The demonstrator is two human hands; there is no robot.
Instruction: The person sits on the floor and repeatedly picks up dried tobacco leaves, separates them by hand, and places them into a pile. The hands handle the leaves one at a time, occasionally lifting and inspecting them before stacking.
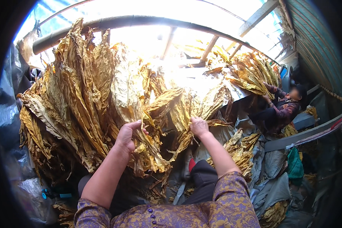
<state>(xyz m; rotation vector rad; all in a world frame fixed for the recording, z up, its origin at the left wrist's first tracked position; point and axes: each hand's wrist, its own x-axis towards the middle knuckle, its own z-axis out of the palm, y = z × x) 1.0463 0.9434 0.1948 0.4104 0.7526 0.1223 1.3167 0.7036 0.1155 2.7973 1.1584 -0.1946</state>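
Dried yellow-brown leaves, which look like cured tobacco, fill the space before me. My left hand (128, 134) grips a bunch of leaves (144, 142) by its stems, thumb on top, the crumpled ends hanging below. Farther right, my right hand (199, 126) closes on the lower end of some leaves (185, 114) that fan upward into bright light. Between the hands a curled leaf (165, 99) lies across the others. To the left of my left hand rises a tall heap of long leaves (79, 94), stems downward.
A bamboo pole (148, 21) spans the far side. At right a co-worker (285, 105) handles another leaf pile (253, 71). Leaves (239, 151) lie on grey sheeting (276, 188) beside my right knee. A green bag (295, 166) and a grey beam (302, 134) are farther right.
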